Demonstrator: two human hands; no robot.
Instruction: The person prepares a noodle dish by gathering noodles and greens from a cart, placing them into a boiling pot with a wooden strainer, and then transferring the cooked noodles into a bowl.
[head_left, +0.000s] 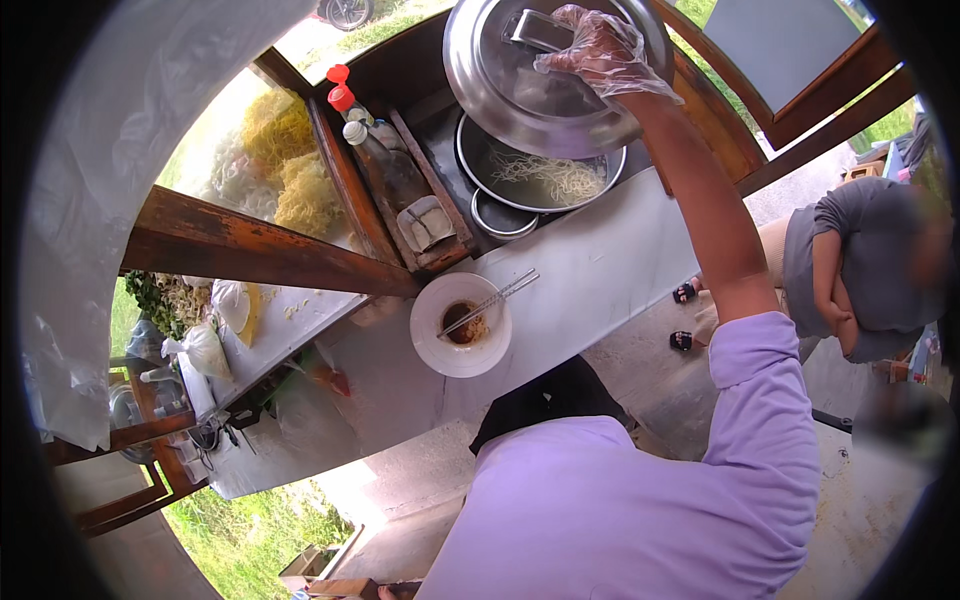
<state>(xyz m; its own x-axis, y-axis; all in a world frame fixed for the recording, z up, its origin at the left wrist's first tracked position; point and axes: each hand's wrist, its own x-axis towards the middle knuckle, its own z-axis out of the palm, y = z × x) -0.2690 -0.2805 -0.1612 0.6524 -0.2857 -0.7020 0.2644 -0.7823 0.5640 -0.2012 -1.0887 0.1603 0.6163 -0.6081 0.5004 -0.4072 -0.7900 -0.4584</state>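
Note:
My right hand (600, 56), in a clear plastic glove, grips the handle of a round metal lid (487, 90). The lid is off the pot and covers part of it from my view. Below it, pale noodles (551, 176) lie in the liquid of a metal pot (469, 169) set into the cart. A smaller round metal container (504, 223) sits against the pot's near side. On the pale counter stands a white bowl (427, 349) with dark sauce in it. A pair of metal chopsticks (491, 301) rests across the bowl. My left hand is out of view.
Bottles (390, 169) and a small white container (426, 223) stand in a wooden compartment. Yellow noodles (289, 135) sit behind a wooden post (262, 244). Tied plastic bags (202, 349) and leafy greens (169, 296) lie at left. A person (870, 262) with folded arms is at right.

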